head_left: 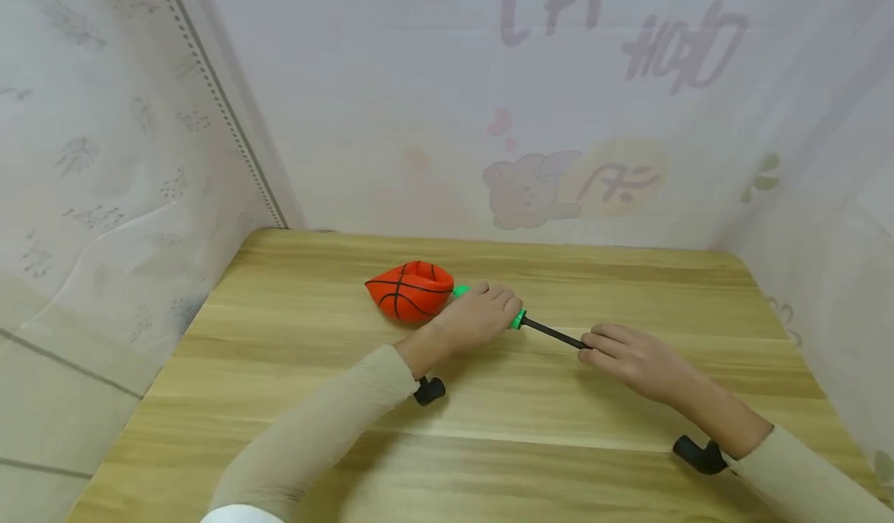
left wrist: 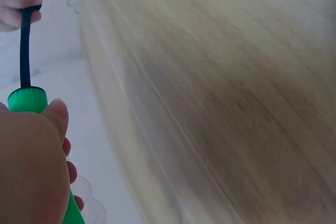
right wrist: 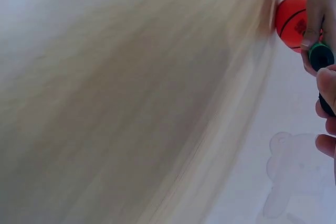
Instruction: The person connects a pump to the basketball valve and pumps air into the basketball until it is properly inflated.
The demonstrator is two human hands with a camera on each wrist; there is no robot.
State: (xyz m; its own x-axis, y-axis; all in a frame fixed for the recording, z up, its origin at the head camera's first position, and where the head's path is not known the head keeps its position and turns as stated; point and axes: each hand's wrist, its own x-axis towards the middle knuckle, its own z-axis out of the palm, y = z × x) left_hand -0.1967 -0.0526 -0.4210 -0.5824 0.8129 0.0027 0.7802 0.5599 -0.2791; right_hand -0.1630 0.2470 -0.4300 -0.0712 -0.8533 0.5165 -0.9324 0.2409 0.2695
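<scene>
Seeing wood-grain table (head_left: pixel 559 430) standing before pale back sheet (head_left: pixel 363 81); spotting pink bear print (head_left: pixel 524 193) and purple lettering (head_left: pixel 684 48) there, dark dotted seam (head_left: pixel 211 88) running down left, faint green print (head_left: pixel 764 175) at right, probably leaves.

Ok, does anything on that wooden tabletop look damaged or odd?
Yes: the orange-red ball with black seam lines, beside the left hand. It is caved in on the side toward the green tubular pump and pointed at its other end, so it looks underinflated.
</scene>
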